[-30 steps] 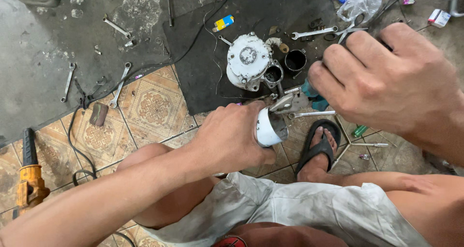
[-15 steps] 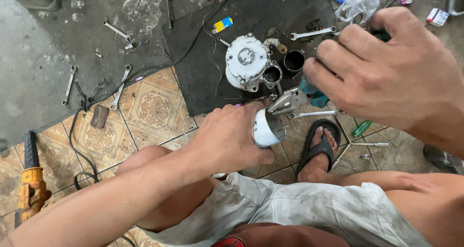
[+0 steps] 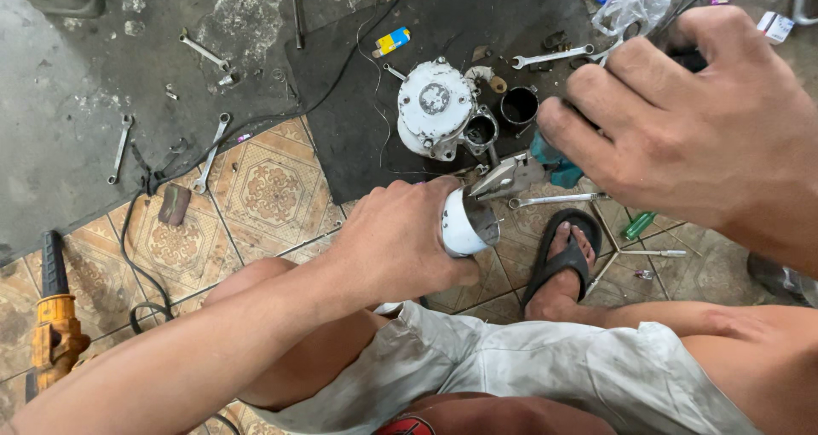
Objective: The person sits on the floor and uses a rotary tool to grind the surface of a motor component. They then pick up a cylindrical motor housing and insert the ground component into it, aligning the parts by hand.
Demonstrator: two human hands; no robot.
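**Head view: white cap held in one hand, pliers working at its rim**

Head view looks down at a person squatting on a patterned tile floor (image 3: 273,188). Taking the round white motor housing (image 3: 436,107) as landmark: it lies on a dark mat (image 3: 358,128), which spreads out under it and to its left.

The right hand (image 3: 707,137) is the largest thing in view, raised close to the camera, right of the housing. Its fingers (image 3: 596,128) are curled shut around the teal-handled pliers (image 3: 520,172), whose nose reaches down just below the housing.

The left hand (image 3: 400,239) sits below the housing, fingers wrapped closed round a white cup-shaped cap (image 3: 467,222), open end turned toward the pliers' tip. Whether the tip touches the rim I cannot tell.

The cap looks like thin painted metal: light, stiff, smooth and likely slippery, with an edge that might bend or cut. A grip round its body, as here, seems soundest.

A foot in a black sandal (image 3: 562,260) rests below and right of the housing. A spanner (image 3: 554,57) lies just right of it, another (image 3: 213,149) well to its left.
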